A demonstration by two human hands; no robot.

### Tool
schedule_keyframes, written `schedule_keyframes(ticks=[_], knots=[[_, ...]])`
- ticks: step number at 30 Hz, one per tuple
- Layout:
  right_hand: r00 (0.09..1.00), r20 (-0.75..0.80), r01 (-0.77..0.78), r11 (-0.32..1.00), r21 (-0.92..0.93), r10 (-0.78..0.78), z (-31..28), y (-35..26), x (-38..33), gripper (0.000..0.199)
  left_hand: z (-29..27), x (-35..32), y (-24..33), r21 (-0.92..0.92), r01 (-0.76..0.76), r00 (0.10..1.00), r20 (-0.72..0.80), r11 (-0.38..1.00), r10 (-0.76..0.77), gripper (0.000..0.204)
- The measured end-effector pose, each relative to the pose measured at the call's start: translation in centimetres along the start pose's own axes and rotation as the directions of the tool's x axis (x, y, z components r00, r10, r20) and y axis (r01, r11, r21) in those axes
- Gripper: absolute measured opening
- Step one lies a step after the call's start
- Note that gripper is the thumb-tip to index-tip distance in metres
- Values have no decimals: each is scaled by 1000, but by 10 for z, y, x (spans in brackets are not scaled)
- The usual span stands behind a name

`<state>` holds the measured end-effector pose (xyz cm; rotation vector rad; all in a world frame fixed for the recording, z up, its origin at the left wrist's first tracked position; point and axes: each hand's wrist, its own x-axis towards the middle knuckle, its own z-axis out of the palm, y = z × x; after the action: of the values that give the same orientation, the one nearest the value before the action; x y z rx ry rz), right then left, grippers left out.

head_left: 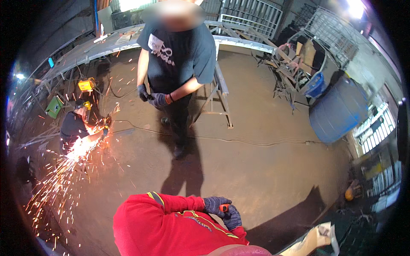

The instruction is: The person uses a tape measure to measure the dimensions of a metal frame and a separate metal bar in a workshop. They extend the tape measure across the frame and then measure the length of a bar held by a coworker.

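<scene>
My left hand (215, 205), in a dark grey knit glove, reaches across from a red sleeve. Just below it is my right hand (233, 218), in a matching glove. Both hands are closed and close together in front of my body, around a small orange-red object (224, 208) with a dark spot. Gloves cover most of it, so its kind is not clear, nor how much of the grip each hand has. The hands are held above the brown floor (273, 179).
Facing me stands a co-worker (177, 59) in a dark T-shirt and gloves. At left, another person (76, 128) crouches amid sparks (64, 170) near a yellow machine (86, 84). A cable (239, 140) crosses the floor. A metal frame table (98, 49) and blue drum (339, 109) stand farther off.
</scene>
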<state>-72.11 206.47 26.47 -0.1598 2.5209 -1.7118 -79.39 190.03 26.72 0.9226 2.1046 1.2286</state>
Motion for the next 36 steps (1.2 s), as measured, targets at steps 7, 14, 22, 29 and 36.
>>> schedule_keyframes(ticks=[7, 14, 22, 29, 36], knots=[[959, 261, 115, 993, 10, -114, -151, 77, 186, 28, -63, 183, -7, -205, 62, 992, -92, 977, -82, 83], [933, 291, -343, 764, 546, 211, -299, 86, 345, 20, -166, 379, 33, -165, -216, 973, -116, 962, 199, 73], [888, 403, -428, 726, 539, 224, -437, 46, 515, 34, -252, 553, 64, -161, -183, 972, -178, 970, 153, 79], [759, 558, 524, 824, -217, -336, -531, 109, 662, 19, -270, 686, 31, -83, 148, 942, -293, 985, -166, 83], [877, 479, -187, 939, 288, 27, -613, 108, 835, 15, -317, 756, 1, -276, 213, 890, -340, 937, -302, 66]])
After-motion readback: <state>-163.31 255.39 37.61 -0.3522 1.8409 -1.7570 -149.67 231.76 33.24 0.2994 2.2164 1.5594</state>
